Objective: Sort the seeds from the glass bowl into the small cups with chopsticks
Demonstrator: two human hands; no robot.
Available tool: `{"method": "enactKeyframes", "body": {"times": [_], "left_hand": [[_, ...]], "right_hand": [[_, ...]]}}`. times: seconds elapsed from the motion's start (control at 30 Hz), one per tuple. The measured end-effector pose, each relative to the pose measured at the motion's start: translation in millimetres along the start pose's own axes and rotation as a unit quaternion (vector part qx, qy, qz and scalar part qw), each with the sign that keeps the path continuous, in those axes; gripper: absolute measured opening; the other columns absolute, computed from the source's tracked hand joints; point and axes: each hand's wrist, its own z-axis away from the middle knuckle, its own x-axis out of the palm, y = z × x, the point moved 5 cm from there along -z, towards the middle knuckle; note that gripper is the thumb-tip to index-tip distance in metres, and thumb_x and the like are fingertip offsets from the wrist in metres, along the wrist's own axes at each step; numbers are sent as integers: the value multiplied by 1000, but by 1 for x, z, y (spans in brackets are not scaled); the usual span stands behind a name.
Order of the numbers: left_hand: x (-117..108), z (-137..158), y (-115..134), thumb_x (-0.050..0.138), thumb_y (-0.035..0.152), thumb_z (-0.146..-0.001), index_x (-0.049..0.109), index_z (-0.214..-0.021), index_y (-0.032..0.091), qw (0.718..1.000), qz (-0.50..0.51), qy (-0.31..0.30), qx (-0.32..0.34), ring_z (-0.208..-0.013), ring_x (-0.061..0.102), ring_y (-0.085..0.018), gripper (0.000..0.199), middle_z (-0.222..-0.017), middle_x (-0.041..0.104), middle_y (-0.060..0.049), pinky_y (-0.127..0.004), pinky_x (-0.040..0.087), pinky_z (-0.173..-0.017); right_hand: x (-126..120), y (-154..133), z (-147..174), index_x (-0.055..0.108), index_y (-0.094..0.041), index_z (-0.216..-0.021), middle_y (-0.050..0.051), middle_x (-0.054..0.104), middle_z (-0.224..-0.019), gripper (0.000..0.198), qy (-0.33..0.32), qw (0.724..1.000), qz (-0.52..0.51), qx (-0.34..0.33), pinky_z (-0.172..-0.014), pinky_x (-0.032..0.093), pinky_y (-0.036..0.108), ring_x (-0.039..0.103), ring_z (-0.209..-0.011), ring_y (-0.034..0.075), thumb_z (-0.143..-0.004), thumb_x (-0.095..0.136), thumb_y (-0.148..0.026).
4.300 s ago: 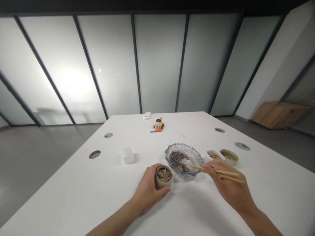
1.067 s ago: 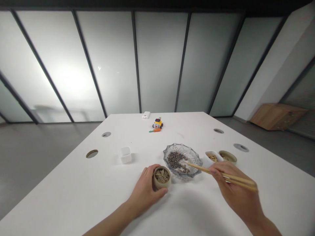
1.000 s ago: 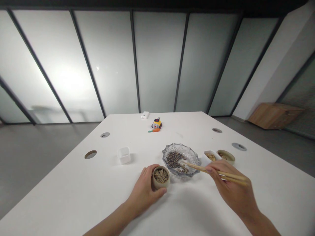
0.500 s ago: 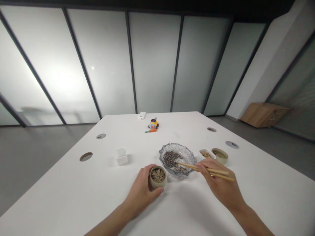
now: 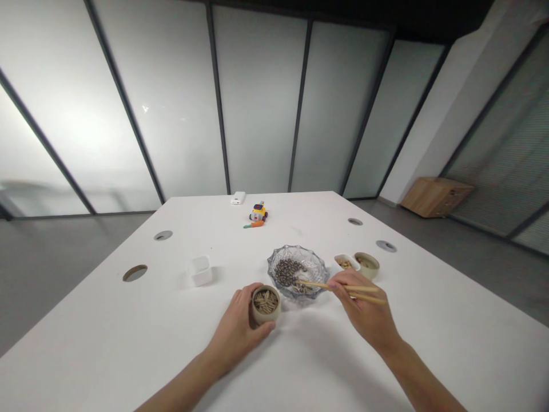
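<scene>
My left hand (image 5: 235,326) curls around a small beige cup (image 5: 267,318) full of striped seeds (image 5: 265,301) that look like sunflower seeds, standing on the white table. In my right hand (image 5: 364,309) is a pair of wooden chopsticks (image 5: 316,284), their tips inside a clear glass bowl (image 5: 320,271). Dark brown beans or seeds (image 5: 285,271) fill the bowl's left side. More striped seeds (image 5: 303,288) lie at its near side, by the chopstick tips. Whether the tips pinch a seed is too small to tell.
Just beyond my right hand are a white dish (image 5: 355,264) of pale pieces and another beige cup (image 5: 372,269). White plastic containers (image 5: 201,278) stand at left. Farther back lie a toy car (image 5: 258,213), an orange carrot-like toy (image 5: 257,225) and a white device (image 5: 238,198). Round holes (image 5: 135,273) pierce the table.
The whole view has shifted, so everything appears slightly farther left. Both hands keep their holds, and the chopstick tips stay in the glass bowl among the seeds.
</scene>
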Motion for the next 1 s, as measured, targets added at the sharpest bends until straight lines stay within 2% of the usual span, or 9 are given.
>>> {"method": "enactKeyframes", "body": {"times": [0.13, 0.27, 0.4, 0.6, 0.73, 1.0], "left_hand": [[-1, 0, 3, 80, 21, -75, 59, -138, 26, 1000, -5, -3, -2, -129, 63, -33, 66, -137, 68, -10, -53, 49, -115], [-2, 1, 5, 81, 22, -75, 59, -137, 26, 1000, -9, -7, -4, -128, 63, -34, 66, -136, 69, -11, -53, 50, -114], [-2, 1, 5, 81, 23, -76, 58, -139, 26, 1000, -18, -6, -1, -129, 63, -34, 68, -137, 68, -11, -53, 50, -114], [-3, 1, 7, 81, 22, -77, 57, -139, 25, 1000, -22, -12, -7, -130, 62, -33, 67, -139, 67, -11, -52, 49, -116], [-4, 1, 12, 80, 19, -76, 58, -138, 25, 1000, -23, -10, -4, -129, 62, -33, 66, -137, 68, -10, -52, 49, -115], [-4, 1, 12, 80, 18, -76, 58, -138, 25, 1000, -24, -7, 1, -130, 62, -33, 66, -138, 68, -10, -52, 49, -115]], "right_hand": [[2, -4, 0, 71, -25, -84, 0, 73, -77, 22, -22, 999, -21, -14, -69, 56, 29, 71, -70, 17, -104, 68, -33], [4, -10, 0, 71, -25, -89, 0, 72, -82, 14, -46, 997, -50, -45, -72, 57, 28, 71, -71, 17, -103, 69, -23], [3, -12, 0, 71, -25, -91, 0, 72, -83, 13, -44, 996, -48, -60, -72, 58, 27, 71, -71, 16, -102, 69, -18], [-2, -9, 0, 71, -25, -89, 1, 73, -79, 15, -19, 998, -42, -51, -68, 59, 27, 72, -70, 17, -104, 68, -26], [1, -8, -1, 70, -25, -85, 1, 73, -78, 20, -53, 996, -62, -24, -65, 58, 26, 71, -68, 17, -104, 67, -31], [4, -8, 1, 75, -25, -86, 4, 75, -82, 26, -102, 992, -72, 3, -70, 60, 31, 73, -72, 19, -106, 64, -35]]}}
